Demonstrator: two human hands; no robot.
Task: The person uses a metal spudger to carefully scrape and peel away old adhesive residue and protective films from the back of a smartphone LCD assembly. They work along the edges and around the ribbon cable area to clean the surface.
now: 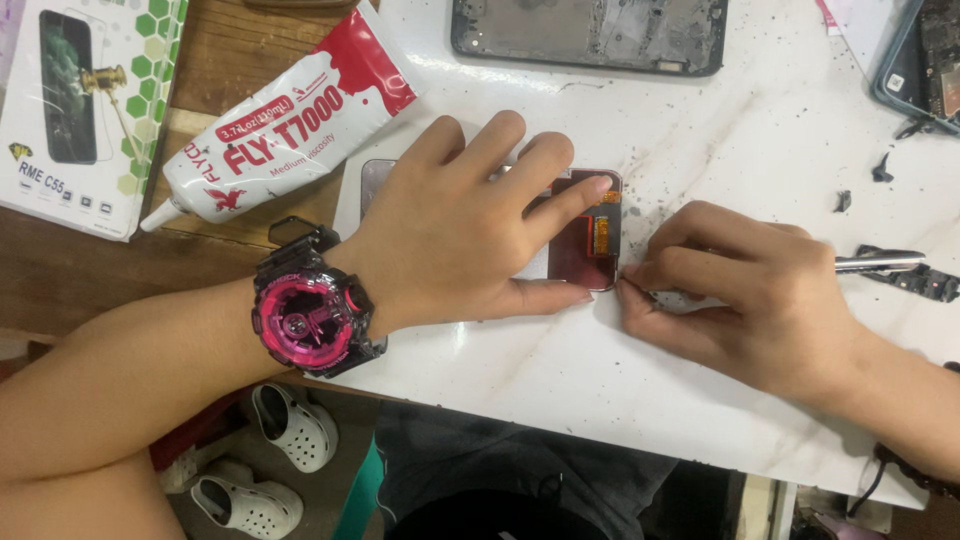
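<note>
Phone screen panel (585,245) lies flat on the white counter (600,390), long axis running left to right, mostly under my left hand (460,230), whose fingers are spread and pressing it down. My right hand (740,290) sits just right of its near corner, fingertips pinched on a thin metal tool (880,262). Around them: phone frame (590,35), glue tube (280,120), dark debris bits (880,170).

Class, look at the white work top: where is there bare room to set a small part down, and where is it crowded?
Bare room: the near strip of the white top below both hands, and the patch between the phone frame and the right hand. Crowded: around the screen panel under the left hand, and the far-right edge with black scraps.
</note>
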